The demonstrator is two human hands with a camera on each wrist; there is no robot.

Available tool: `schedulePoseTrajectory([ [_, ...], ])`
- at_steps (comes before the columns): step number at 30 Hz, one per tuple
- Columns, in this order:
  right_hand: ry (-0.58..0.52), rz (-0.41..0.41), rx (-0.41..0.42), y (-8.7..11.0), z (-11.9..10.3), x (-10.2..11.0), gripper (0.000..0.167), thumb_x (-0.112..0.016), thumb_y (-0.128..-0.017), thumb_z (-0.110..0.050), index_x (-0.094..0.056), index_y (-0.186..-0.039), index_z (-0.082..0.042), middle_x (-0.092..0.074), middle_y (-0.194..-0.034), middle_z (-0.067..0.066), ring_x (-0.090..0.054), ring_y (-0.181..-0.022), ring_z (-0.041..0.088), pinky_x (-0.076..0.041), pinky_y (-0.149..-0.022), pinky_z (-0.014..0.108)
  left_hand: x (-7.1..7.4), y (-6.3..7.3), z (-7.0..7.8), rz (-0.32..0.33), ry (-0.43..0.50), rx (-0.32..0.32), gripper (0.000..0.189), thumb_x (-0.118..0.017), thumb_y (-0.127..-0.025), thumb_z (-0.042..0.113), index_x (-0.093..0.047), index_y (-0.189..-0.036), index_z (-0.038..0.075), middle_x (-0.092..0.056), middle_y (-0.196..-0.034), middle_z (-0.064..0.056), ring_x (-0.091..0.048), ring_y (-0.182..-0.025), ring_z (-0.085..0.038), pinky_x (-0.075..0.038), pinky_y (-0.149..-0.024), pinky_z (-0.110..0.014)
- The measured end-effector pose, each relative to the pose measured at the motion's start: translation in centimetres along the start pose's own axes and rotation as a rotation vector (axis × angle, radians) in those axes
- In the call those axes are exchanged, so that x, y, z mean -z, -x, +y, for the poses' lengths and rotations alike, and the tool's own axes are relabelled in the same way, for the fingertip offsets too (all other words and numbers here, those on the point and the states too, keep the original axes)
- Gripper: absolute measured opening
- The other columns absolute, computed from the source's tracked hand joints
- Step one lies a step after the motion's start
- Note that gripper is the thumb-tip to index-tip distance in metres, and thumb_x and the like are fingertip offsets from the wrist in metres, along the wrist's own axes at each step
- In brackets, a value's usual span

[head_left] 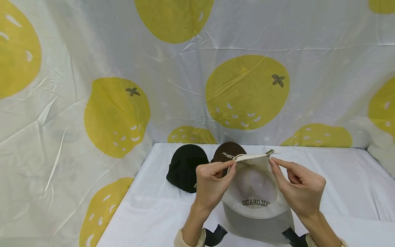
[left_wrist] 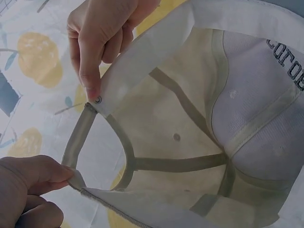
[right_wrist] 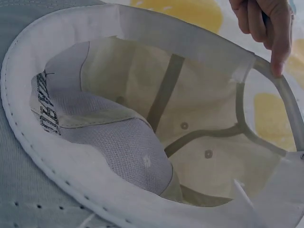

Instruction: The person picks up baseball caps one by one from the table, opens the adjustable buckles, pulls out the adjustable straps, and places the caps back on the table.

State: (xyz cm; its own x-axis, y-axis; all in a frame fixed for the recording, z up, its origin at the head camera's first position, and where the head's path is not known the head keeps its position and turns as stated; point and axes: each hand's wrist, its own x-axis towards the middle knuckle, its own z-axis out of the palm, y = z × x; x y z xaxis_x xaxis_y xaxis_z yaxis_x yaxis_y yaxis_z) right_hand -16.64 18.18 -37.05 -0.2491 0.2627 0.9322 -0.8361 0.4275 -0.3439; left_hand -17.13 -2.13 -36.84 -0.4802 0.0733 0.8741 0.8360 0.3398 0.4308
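Observation:
A cream baseball cap with a grey brim is held with its inside facing me and its brim lowest. The lettering on its front, COLORADO, shows reversed from within. My left hand pinches the left end of the back strap between thumb and fingertips, and my right hand pinches near the strap's right end. In the left wrist view the strap spans the rear opening between two pinching hands. Seams and small eyelets show inside the crown in the right wrist view.
Behind my left hand, a black hat lies on the white-covered table. Next to it is a brown cap with pale lettering, partly hidden by the cream cap. A lemon-print cloth hangs behind the table and along its left.

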Motion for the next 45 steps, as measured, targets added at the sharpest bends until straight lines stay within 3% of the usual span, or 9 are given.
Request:
schedulePoseTrajectory([
  [6,0.036,0.020,-0.029,-0.1,0.1,0.2,0.028,-0.081,-0.085,-0.011,-0.076,-0.072,0.013,-0.020,-0.052,-0.005,-0.015,-0.054,-0.001,-0.011,-0.058,0.011,0.5,-0.2,-0.4,0.013,0.008,0.013,0.011,-0.078,-0.081,-0.011,-0.082,-0.087,-0.003,-0.033,-0.049,0.002,-0.022,-0.055,0.004,-0.018,-0.047,-0.012],
  [18,0.062,0.020,-0.109,-0.8,0.5,0.7,0.006,-0.080,-0.074,0.008,-0.076,-0.075,0.013,-0.018,-0.050,-0.005,-0.013,-0.052,0.000,-0.010,-0.055,0.012,1.4,-0.5,-1.1,0.087,0.021,0.055,0.010,-0.077,-0.082,-0.012,-0.082,-0.085,-0.003,-0.035,-0.047,0.001,-0.021,-0.055,0.004,-0.017,-0.048,-0.011],
  [21,0.053,0.015,-0.149,-1.0,0.5,1.0,0.006,-0.079,-0.073,0.011,-0.076,-0.075,0.015,-0.017,-0.050,-0.005,-0.012,-0.051,0.000,-0.010,-0.053,0.011,1.9,-0.5,-1.4,0.101,0.067,0.115,0.008,-0.078,-0.083,-0.010,-0.082,-0.085,-0.004,-0.035,-0.045,0.000,-0.021,-0.053,0.004,-0.016,-0.046,-0.013],
  [27,0.058,-0.052,-0.232,-0.8,0.6,1.3,0.008,-0.078,-0.072,0.018,-0.076,-0.078,0.012,-0.019,-0.051,-0.005,-0.013,-0.049,0.002,-0.014,-0.048,0.012,2.6,-0.4,-1.3,0.095,0.185,0.361,0.004,-0.080,-0.086,-0.003,-0.082,-0.089,-0.002,-0.033,-0.043,-0.002,-0.021,-0.048,0.003,-0.019,-0.045,-0.015],
  [30,0.072,-0.102,-0.275,-0.9,0.5,1.3,0.012,-0.078,-0.074,0.019,-0.077,-0.081,0.009,-0.021,-0.051,-0.005,-0.014,-0.048,0.003,-0.014,-0.045,0.015,2.8,-0.6,-1.3,0.104,0.216,0.426,0.004,-0.081,-0.086,-0.001,-0.082,-0.089,-0.001,-0.030,-0.044,0.001,-0.020,-0.048,0.002,-0.019,-0.044,-0.018],
  [38,0.105,-0.160,-0.382,-0.2,1.3,1.7,0.016,-0.080,-0.078,0.015,-0.079,-0.088,0.003,-0.022,-0.052,-0.006,-0.016,-0.047,0.007,-0.015,-0.042,0.021,2.9,-0.7,-1.1,0.093,0.272,0.468,0.006,-0.082,-0.086,0.001,-0.082,-0.091,-0.002,-0.029,-0.048,0.006,-0.020,-0.048,0.000,-0.017,-0.044,-0.020],
  [45,0.102,-0.306,-0.454,0.1,1.8,2.4,0.022,-0.084,-0.079,0.008,-0.080,-0.090,-0.010,-0.021,-0.052,-0.002,-0.016,-0.048,0.016,-0.018,-0.042,0.023,3.2,-0.6,-1.0,0.069,0.275,0.477,0.004,-0.082,-0.086,0.003,-0.082,-0.090,0.001,-0.025,-0.050,0.004,-0.021,-0.051,-0.002,-0.018,-0.046,-0.022],
])
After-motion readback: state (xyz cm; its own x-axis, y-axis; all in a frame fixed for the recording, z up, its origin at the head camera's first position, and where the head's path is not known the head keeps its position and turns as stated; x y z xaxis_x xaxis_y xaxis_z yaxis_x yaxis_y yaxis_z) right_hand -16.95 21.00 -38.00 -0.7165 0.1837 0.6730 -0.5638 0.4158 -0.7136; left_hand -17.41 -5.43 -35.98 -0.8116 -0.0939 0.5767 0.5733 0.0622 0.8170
